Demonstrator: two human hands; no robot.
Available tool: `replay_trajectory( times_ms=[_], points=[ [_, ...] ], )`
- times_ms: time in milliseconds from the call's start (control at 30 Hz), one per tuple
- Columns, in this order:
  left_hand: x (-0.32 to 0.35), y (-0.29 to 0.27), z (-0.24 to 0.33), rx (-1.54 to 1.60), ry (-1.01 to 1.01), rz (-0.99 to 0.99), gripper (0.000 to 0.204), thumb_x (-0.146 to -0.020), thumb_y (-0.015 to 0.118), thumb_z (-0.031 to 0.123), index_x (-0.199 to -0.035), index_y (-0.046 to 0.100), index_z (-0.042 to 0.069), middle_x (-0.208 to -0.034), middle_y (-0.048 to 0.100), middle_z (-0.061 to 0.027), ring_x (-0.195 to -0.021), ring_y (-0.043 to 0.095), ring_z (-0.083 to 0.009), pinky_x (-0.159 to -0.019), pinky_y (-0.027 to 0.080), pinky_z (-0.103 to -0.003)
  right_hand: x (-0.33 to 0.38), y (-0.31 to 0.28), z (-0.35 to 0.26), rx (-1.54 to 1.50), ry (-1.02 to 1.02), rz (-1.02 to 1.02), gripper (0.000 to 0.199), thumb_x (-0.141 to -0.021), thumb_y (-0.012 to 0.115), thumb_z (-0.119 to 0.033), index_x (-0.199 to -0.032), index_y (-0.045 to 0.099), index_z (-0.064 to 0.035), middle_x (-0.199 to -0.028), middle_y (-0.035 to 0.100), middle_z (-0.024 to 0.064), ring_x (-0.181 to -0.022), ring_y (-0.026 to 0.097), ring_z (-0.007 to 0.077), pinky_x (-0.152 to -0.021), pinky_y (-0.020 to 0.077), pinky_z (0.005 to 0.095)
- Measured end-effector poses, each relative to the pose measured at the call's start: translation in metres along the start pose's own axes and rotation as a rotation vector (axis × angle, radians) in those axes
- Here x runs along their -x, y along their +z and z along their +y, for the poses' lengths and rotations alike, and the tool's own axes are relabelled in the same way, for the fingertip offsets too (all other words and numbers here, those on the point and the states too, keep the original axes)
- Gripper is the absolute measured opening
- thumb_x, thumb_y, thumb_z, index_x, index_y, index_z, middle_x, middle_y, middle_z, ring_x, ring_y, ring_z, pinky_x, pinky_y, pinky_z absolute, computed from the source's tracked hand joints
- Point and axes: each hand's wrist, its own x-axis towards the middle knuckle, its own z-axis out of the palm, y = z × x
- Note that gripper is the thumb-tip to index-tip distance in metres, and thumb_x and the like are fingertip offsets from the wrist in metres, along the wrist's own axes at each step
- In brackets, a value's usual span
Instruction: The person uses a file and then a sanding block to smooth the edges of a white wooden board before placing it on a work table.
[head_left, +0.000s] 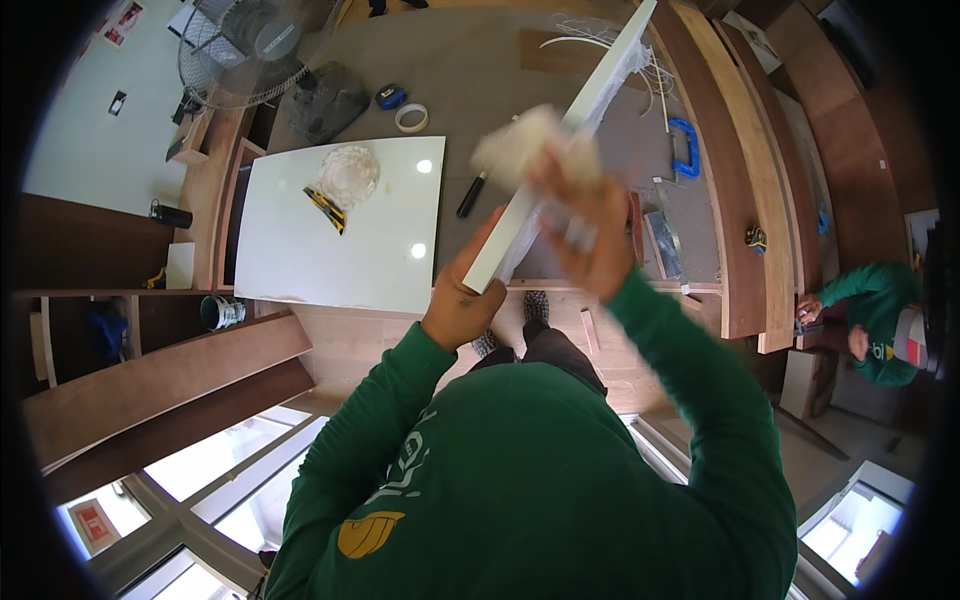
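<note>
A long white board (490, 252) with a narrow edge turned up slants away from me over the worktable. My left hand (465, 310) is closed around its near end, thumb and fingers on opposite sides. Farther along, my right hand (595, 225) is smeared by motion and holds a pale cloth (525, 148) against the board's edge. Clear plastic film (608, 92) clings to the board's right side. Just left of the board lies a black-handled tool (470, 196).
A white panel (390, 250) on the left carries a crumpled pale cloth (348, 176) and a yellow-black utility knife (328, 211). Behind it are a tape roll (411, 118), blue tape measure (390, 96) and fan (245, 45). Rightward are a blue clamp (686, 148), wooden planks (735, 180) and another person (880, 320).
</note>
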Motion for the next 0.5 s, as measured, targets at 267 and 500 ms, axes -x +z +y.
replay_trajectory(
  times_ms=[267, 500],
  points=[
    [-0.001, 0.002, 0.003, 0.169, -0.100, 0.001, 0.078, -0.080, 0.050, -0.013, -0.156, 0.042, 0.004, -0.142, 0.060, -0.0145, -0.127, 0.060, -0.0222, -0.109, 0.045, -0.034, 0.012, -0.005, -0.038, 0.032, 0.180, -0.063, 0.049, -0.102, 0.047, -0.024, -0.150, 0.054, -0.0156, -0.161, 0.046, 0.0067, -0.135, 0.051, 0.0350, -0.108, 0.0395, 0.0431],
    [0.003, -0.001, -0.009, 0.509, -0.265, -0.051, 0.072, -0.087, 0.050, -0.008, -0.157, 0.039, 0.005, -0.143, 0.058, -0.0126, -0.127, 0.059, -0.0207, -0.107, 0.047, -0.034, 0.040, 0.001, -0.068, 0.307, -0.099, -0.238, 0.068, -0.080, 0.063, -0.019, -0.148, 0.058, -0.0238, -0.164, 0.043, 0.0065, -0.120, 0.051, 0.0352, -0.107, 0.0385, 0.0452]
  ],
)
